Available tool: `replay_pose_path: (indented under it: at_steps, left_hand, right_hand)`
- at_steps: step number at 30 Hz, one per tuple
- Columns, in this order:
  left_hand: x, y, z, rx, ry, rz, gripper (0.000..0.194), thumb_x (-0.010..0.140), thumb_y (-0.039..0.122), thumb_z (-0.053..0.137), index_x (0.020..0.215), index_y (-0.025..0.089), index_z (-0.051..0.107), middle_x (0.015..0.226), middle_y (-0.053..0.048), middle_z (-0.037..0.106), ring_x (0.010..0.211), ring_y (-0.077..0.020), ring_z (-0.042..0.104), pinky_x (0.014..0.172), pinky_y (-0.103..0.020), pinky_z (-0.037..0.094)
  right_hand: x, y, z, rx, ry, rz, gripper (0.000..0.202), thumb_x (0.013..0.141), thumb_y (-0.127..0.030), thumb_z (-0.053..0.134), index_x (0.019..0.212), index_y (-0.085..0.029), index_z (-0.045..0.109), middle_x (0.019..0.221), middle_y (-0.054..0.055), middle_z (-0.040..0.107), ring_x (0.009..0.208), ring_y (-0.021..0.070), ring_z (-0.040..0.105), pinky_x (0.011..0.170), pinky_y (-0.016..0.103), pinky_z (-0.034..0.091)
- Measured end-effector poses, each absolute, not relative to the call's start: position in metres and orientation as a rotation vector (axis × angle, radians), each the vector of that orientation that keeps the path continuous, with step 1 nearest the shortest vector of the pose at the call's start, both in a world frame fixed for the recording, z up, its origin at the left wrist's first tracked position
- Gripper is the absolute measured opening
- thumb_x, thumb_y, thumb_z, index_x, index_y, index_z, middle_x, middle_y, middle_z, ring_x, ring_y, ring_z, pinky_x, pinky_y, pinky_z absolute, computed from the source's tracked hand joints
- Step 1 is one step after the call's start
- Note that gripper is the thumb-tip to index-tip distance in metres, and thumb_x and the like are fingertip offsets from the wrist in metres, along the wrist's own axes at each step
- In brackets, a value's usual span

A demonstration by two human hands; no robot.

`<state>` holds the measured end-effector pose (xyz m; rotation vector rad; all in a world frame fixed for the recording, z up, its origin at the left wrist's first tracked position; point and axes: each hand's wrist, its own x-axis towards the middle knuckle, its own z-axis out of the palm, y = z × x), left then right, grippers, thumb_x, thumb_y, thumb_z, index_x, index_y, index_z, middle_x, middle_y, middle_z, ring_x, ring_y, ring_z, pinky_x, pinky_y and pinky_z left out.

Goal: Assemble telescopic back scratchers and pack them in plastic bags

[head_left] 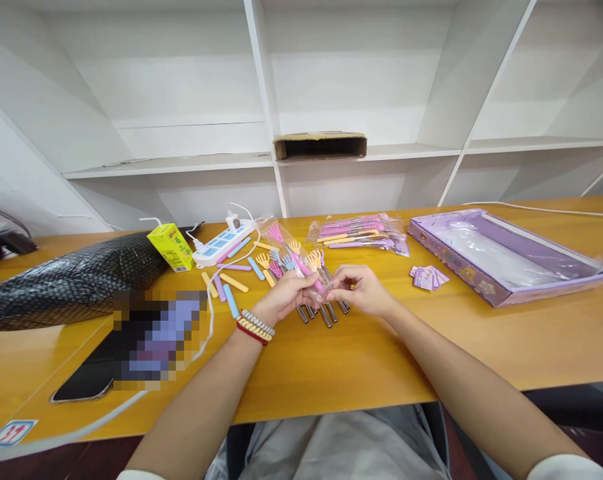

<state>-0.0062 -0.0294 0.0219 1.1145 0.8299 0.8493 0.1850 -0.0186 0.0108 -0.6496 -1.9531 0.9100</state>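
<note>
My left hand [287, 297] is closed around a pink back scratcher [301, 265] that sits in a clear plastic sleeve. At the near end of the sleeve [323, 295], my right hand [361, 288] pinches the plastic between thumb and fingers. Beneath both hands lies a bunch of back scratchers with small hand-shaped heads in yellow, blue and pink; their metal rods [328, 317] point towards me. To the left, several loose pastel handles [234, 282] are scattered. Behind the hands rests a pile of bagged back scratchers [361, 233].
An open purple box [486, 297] with plastic film stands right, near small purple cards [428, 277]. Left are a power strip [224, 243], a yellow drink carton [170, 247], a black wrapped bundle [81, 273] and a phone [89, 367]. A white cable [212, 313] crosses the table.
</note>
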Motion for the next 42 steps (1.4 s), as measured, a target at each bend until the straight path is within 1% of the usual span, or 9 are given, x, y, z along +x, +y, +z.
replay_pose_path:
  at_steps: [3, 5, 9, 12, 17, 25, 29, 36, 42]
  left_hand:
    - [-0.004, -0.029, 0.021, 1.117, 0.87, 0.872, 0.025, 0.074, 0.032, 0.065, 0.08, 0.008, 0.062, 0.07, -0.009, 0.065, 0.059, -0.0148, 0.062, 0.054, -0.026, 0.053]
    - [-0.003, -0.029, 0.021, 1.123, 0.914, 0.896, 0.024, 0.073, 0.031, 0.066, 0.079, 0.009, 0.062, 0.07, -0.009, 0.065, 0.061, -0.0151, 0.063, 0.055, -0.026, 0.053]
    - [-0.001, -0.028, 0.019, 1.124, 0.977, 0.966, 0.024, 0.073, 0.032, 0.066, 0.078, 0.009, 0.064, 0.072, -0.009, 0.066, 0.062, -0.0151, 0.063, 0.058, -0.027, 0.054]
    - [-0.001, -0.028, 0.018, 1.159, 0.992, 0.966, 0.026, 0.072, 0.034, 0.066, 0.074, 0.008, 0.063, 0.068, -0.009, 0.065, 0.06, -0.0145, 0.062, 0.059, -0.027, 0.054]
    - [0.0, -0.031, 0.02, 1.255, 0.983, 0.845, 0.031, 0.07, 0.038, 0.067, 0.075, 0.008, 0.062, 0.068, -0.009, 0.065, 0.06, -0.0155, 0.062, 0.057, -0.027, 0.053]
    - [0.004, -0.036, 0.024, 1.276, 0.958, 0.862, 0.033, 0.072, 0.041, 0.065, 0.081, 0.009, 0.062, 0.073, -0.009, 0.065, 0.066, -0.0159, 0.063, 0.06, -0.028, 0.052]
    - [0.003, -0.038, 0.024, 1.354, 0.932, 0.833, 0.033, 0.071, 0.038, 0.067, 0.084, 0.009, 0.063, 0.077, -0.009, 0.066, 0.071, -0.0165, 0.063, 0.063, -0.027, 0.051]
    - [0.006, -0.036, 0.021, 1.416, 0.886, 0.872, 0.028, 0.061, 0.027, 0.074, 0.079, 0.009, 0.062, 0.071, -0.005, 0.064, 0.065, -0.0124, 0.058, 0.062, -0.026, 0.049]
    - [0.014, -0.034, 0.016, 1.255, 0.901, 1.11, 0.04, 0.059, 0.026, 0.076, 0.089, 0.012, 0.054, 0.07, -0.003, 0.064, 0.06, -0.0128, 0.06, 0.059, -0.026, 0.049]
  right_hand:
    - [0.185, -0.018, 0.008, -0.705, -1.995, 0.85, 0.029, 0.072, -0.042, 0.066, 0.067, -0.015, 0.056, 0.063, 0.0, 0.054, 0.054, 0.0073, 0.043, 0.05, 0.021, 0.036]
    - [0.184, -0.018, 0.008, -0.7, -2.037, 0.764, 0.027, 0.073, -0.041, 0.065, 0.068, -0.015, 0.056, 0.064, 0.0, 0.055, 0.056, 0.0084, 0.045, 0.052, 0.022, 0.037]
    - [0.184, -0.019, 0.011, -0.587, -2.101, 0.652, 0.024, 0.076, -0.039, 0.062, 0.069, -0.017, 0.057, 0.08, 0.005, 0.059, 0.07, 0.0124, 0.053, 0.064, 0.026, 0.043]
    - [0.184, -0.02, 0.014, -0.528, -2.148, 0.654, 0.022, 0.076, -0.038, 0.062, 0.071, -0.017, 0.059, 0.087, 0.006, 0.06, 0.075, 0.0131, 0.054, 0.068, 0.027, 0.044]
    - [0.184, -0.019, 0.013, -0.623, -2.194, 0.708, 0.02, 0.079, -0.036, 0.059, 0.08, -0.017, 0.062, 0.074, 0.002, 0.06, 0.065, 0.0107, 0.051, 0.062, 0.024, 0.041]
    - [0.182, -0.018, 0.009, -0.78, -2.026, 0.716, 0.024, 0.079, -0.037, 0.057, 0.075, -0.014, 0.063, 0.059, 0.0, 0.056, 0.053, 0.0076, 0.043, 0.051, 0.02, 0.036]
    - [0.182, -0.018, 0.008, -0.836, -1.981, 0.6, 0.022, 0.078, -0.033, 0.057, 0.071, -0.013, 0.063, 0.058, 0.0, 0.058, 0.052, 0.0073, 0.043, 0.051, 0.019, 0.035]
    - [0.181, -0.019, 0.008, -0.887, -1.972, 0.528, 0.019, 0.075, -0.031, 0.06, 0.067, -0.014, 0.062, 0.052, -0.001, 0.055, 0.046, 0.0062, 0.041, 0.047, 0.019, 0.033]
    - [0.18, -0.02, 0.01, -0.94, -1.903, 0.512, 0.023, 0.077, -0.034, 0.058, 0.065, -0.015, 0.058, 0.055, 0.0, 0.058, 0.048, 0.0071, 0.044, 0.049, 0.02, 0.036]
